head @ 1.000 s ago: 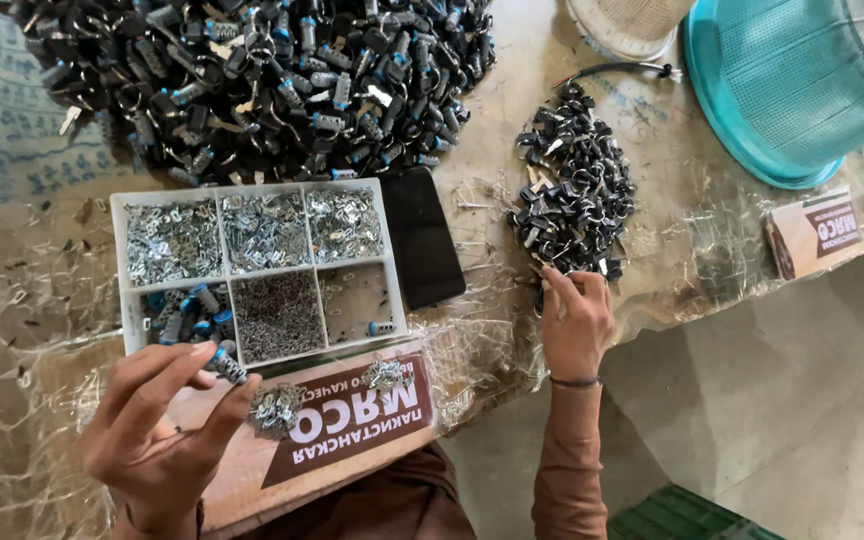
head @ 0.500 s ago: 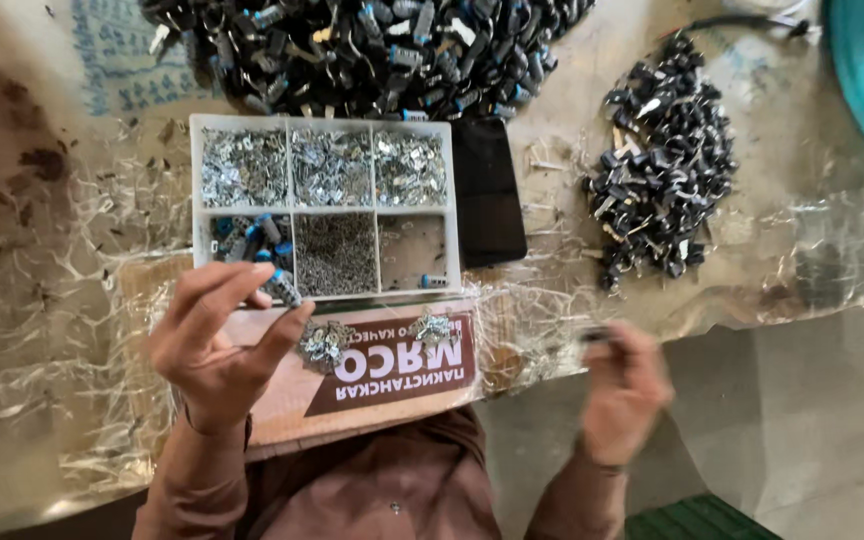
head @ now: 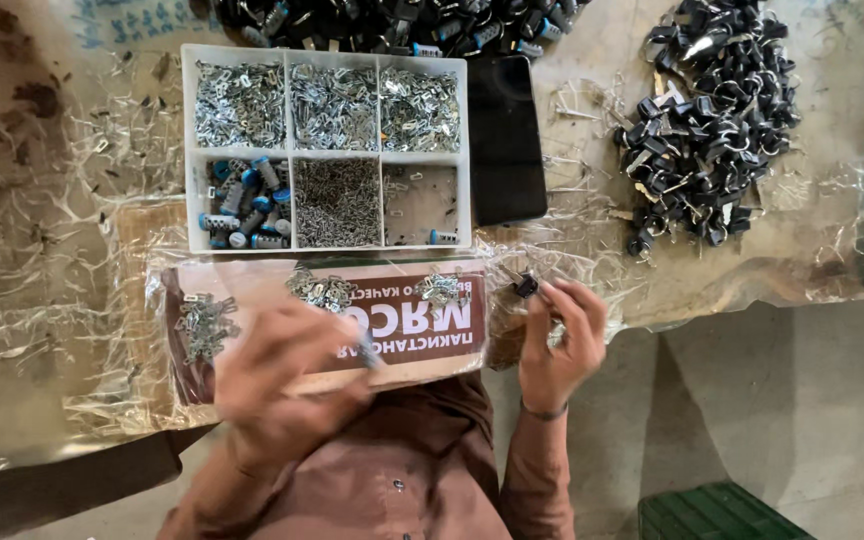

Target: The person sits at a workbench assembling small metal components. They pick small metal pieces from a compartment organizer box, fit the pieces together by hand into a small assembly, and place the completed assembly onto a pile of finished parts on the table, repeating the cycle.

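Note:
My right hand (head: 559,338) is raised near the table's front edge and pinches a small black part (head: 526,286) between its fingertips. My left hand (head: 287,375) is blurred, lies over the brown cardboard board (head: 407,325) and grips a small blue-and-metal piece (head: 366,352). Small heaps of silver metal clips (head: 322,291) lie on the board. Behind it stands a white compartment tray (head: 326,149) with silver clips, fine metal bits and blue-capped cylinders.
A heap of black parts (head: 707,115) lies at the right on the plastic-covered table (head: 52,250). A larger black heap (head: 402,20) runs along the far edge. A black phone (head: 505,138) lies beside the tray. A green crate (head: 717,512) stands on the floor.
My right hand has come back from the black heap with a small black part. My left hand has dropped from raised and spread to lie over the board. The view has shifted right.

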Demonstrator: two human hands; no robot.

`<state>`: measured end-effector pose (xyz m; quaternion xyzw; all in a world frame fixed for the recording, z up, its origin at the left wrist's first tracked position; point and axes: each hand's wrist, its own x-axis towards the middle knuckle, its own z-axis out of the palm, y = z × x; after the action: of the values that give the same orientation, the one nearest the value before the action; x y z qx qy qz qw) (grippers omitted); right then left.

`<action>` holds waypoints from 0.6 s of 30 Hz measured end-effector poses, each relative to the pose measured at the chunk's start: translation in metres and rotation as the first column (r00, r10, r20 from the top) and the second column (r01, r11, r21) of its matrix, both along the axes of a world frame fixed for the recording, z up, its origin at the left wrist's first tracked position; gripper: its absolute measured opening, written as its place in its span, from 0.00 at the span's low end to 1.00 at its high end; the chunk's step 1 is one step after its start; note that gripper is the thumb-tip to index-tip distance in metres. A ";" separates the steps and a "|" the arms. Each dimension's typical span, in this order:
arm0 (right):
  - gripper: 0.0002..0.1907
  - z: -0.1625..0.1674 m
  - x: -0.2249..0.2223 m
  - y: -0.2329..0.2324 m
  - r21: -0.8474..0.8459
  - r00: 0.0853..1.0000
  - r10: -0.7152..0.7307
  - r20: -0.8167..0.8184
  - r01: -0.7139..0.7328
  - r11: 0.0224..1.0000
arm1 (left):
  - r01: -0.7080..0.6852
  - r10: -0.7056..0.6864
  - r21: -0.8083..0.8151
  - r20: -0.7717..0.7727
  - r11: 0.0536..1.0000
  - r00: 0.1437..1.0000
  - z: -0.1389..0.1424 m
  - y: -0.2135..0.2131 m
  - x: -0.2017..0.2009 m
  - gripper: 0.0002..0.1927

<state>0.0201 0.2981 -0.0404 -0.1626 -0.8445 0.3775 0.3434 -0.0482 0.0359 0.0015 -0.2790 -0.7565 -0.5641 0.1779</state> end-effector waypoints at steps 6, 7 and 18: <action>0.14 0.012 0.029 -0.021 -0.047 0.998 0.034 -0.061 -0.037 0.998 | 0.237 -0.237 -0.042 0.023 0.971 0.971 0.003 0.032 0.024 0.20; 0.16 0.012 0.033 -0.023 -0.077 0.996 0.063 -0.067 -0.068 0.995 | 0.269 -0.268 -0.035 0.031 0.963 0.963 0.004 0.035 0.025 0.21; 0.15 0.028 0.075 -0.062 -0.800 0.879 0.478 0.002 -0.285 0.528 | 0.334 -0.335 0.019 0.040 0.942 0.941 0.012 0.027 0.027 0.20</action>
<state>0.0952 0.2364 -0.0124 -0.1460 -0.6426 0.7505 0.0503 -0.0209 0.0624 0.0133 -0.3903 -0.6985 -0.5963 0.0650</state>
